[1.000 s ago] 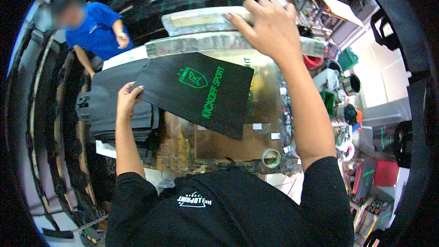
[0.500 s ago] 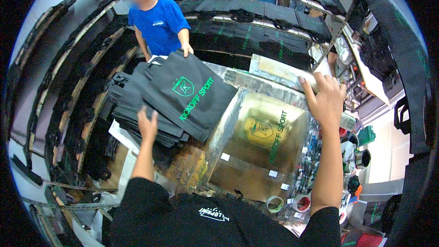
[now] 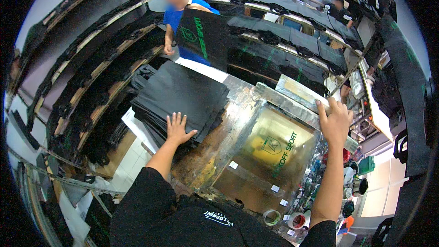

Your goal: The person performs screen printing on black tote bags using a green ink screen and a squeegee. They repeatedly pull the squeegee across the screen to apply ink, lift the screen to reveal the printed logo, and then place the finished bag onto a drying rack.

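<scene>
My left hand (image 3: 176, 130) lies open, fingers spread, on the near edge of a stack of plain black fabric bags (image 3: 190, 89). To the right is a screen-printing frame (image 3: 219, 174) with a yellowish mesh (image 3: 256, 130), which carries a shield emblem and lettering. At the far right corner of that frame, my right hand (image 3: 336, 119) has its fingers curled over the end of a long, pale squeegee (image 3: 297, 92); its palm side is hidden. Across the stack, a co-worker in blue holds up a black bag with a green print (image 3: 201, 34).
Racks of black bags (image 3: 114, 50) curve along the left and back. Tape rolls (image 3: 271, 217) sit at the frame's near edge. Tins (image 3: 360, 186) and a green container (image 3: 366, 165) stand on the right. Other people are farther back.
The co-worker has lifted the printed bag off the stack and away, leaving a plain bag on top. My left hand has come down onto the stack. My right hand stays at the squeegee.
</scene>
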### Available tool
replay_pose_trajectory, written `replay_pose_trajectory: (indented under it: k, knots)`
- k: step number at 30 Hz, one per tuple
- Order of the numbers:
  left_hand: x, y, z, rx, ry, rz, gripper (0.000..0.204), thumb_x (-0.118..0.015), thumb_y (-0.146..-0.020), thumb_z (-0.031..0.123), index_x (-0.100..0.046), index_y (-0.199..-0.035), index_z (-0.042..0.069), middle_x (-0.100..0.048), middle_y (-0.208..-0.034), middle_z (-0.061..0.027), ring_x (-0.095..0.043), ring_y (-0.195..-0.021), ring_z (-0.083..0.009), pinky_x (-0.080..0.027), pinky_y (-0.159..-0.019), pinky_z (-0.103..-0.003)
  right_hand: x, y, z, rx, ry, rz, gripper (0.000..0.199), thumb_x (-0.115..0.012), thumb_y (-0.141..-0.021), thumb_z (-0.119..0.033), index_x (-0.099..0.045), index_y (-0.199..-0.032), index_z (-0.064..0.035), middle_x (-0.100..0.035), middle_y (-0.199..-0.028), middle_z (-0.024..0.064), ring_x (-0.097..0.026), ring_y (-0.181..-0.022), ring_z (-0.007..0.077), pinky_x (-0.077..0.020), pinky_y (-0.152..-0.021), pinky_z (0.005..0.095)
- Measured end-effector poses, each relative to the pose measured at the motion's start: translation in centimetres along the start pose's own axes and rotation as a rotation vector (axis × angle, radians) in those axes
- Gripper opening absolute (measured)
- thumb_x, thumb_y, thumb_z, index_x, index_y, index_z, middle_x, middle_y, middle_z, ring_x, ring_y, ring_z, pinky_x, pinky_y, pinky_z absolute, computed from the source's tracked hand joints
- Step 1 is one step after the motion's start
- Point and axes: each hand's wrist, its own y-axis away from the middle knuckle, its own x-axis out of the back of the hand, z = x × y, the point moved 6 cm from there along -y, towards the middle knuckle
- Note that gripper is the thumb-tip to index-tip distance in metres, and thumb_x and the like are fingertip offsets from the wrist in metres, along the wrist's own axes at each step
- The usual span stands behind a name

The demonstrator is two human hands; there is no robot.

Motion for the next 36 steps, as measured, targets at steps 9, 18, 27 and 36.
replay_pose_trajectory:
  k: [9, 18, 27, 36]
  knots:
    - [-4.3, -1.4, 0.0, -0.005, 0.038, -0.068, 0.074, -0.043, -0.108, 0.060, -0.041, -0.164, 0.011, -0.033, -0.173, -0.0107, -0.022, -0.162, -0.0337, -0.013, -0.131, -0.055, 0.3, 1.1, 0.1, 0.017, -0.024, 0.072, 0.044, -0.067, -0.097, -0.052, -0.072, -0.101, -0.0082, -0.068, -0.091, 0.0133, -0.064, -0.093, 0.0333, -0.0411, -0.088, 0.0498]
    - [-0.9, -6.0, -2.5, -0.059, 0.176, -0.002, 0.052, -0.039, -0.113, 0.041, -0.069, -0.135, 0.005, -0.070, -0.136, -0.0174, -0.058, -0.136, -0.0386, -0.032, -0.122, -0.059, 0.2, 1.5, -0.2, 0.043, -0.086, 0.114, 0.048, -0.065, -0.097, -0.057, -0.070, -0.096, -0.0095, -0.066, -0.087, 0.0111, -0.064, -0.091, 0.0310, -0.0388, -0.085, 0.0483]
    - [7.6, 5.5, 25.2, -0.450, 0.168, -0.296, 0.063, -0.039, -0.111, 0.054, -0.071, -0.132, 0.004, -0.073, -0.123, -0.0245, -0.068, -0.119, -0.0414, -0.042, -0.116, -0.055, -1.1, 0.8, 1.5, 0.005, 0.013, 0.048, 0.054, -0.057, -0.099, -0.064, -0.076, -0.104, -0.0133, -0.073, -0.095, 0.0126, -0.067, -0.100, 0.0304, -0.0410, -0.091, 0.0503]
    - [-7.7, 15.8, 32.5, -0.979, 0.217, -0.141, 0.125, -0.051, -0.078, 0.097, -0.032, -0.168, 0.013, -0.018, -0.177, -0.0210, -0.012, -0.160, -0.0523, -0.003, -0.122, -0.077, -1.5, 0.8, 1.6, 0.033, 0.005, 0.073, 0.058, -0.058, -0.097, -0.066, -0.076, -0.099, -0.0112, -0.074, -0.093, 0.0135, -0.069, -0.097, 0.0322, -0.0416, -0.091, 0.0520]
